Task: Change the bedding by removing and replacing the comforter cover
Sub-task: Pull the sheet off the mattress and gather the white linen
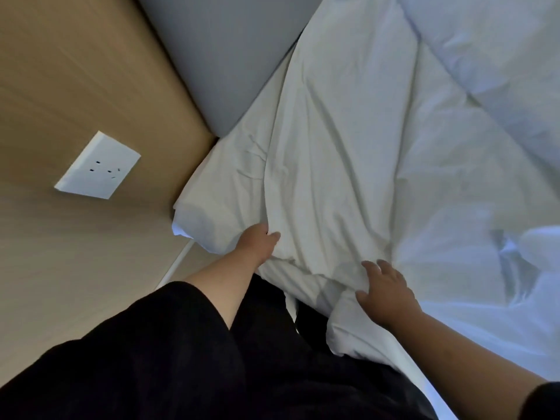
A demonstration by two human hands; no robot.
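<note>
At the far left of the frame a white wall socket (97, 165) sits on the tan wood-grain wall panel (60, 86), and a thin white cord (177, 263) runs down beside the panel's lower edge. Next to it, in the upper middle, stands a grey padded headboard (218, 56). Below, the person's black clothing (181, 359) fills the lower left. The left hand (257, 242) reaches up from it and grasps a fold of the white comforter cover (333, 147), fingers tucked into the cloth near the bed's corner. The cover spreads rumpled from the centre of the frame to the right edge. At lower right of centre the right hand (386, 294) lies on the cover's near edge, fingers spread and relaxed, pressing on the fabric without closing round it.
</note>
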